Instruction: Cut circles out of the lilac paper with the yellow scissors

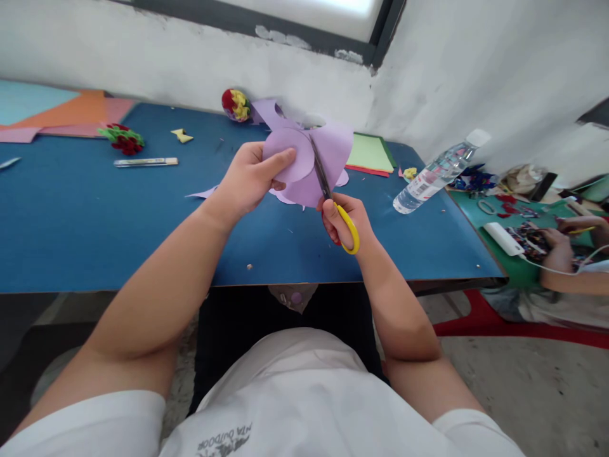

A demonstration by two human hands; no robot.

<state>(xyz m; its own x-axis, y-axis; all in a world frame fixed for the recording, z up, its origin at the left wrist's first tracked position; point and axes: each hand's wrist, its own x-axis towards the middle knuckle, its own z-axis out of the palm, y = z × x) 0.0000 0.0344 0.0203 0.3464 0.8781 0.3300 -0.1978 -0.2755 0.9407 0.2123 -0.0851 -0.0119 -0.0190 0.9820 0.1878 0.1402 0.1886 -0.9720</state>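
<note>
My left hand pinches a piece of purple paper by its rounded, partly cut-out part, thumb on top. In my right hand are scissors with yellow and red handles, their blades pointing up and away from me at the curved edge of the paper. How far the blades are apart is hard to tell. Both hands are above the blue table, close together. Other purple cut pieces lie beneath and behind the held paper.
A water bottle leans at the right. Behind are green paper sheets and a red-yellow ball. Left are a pen, a red-green flower and coloured paper. Another person's hands work at a green table.
</note>
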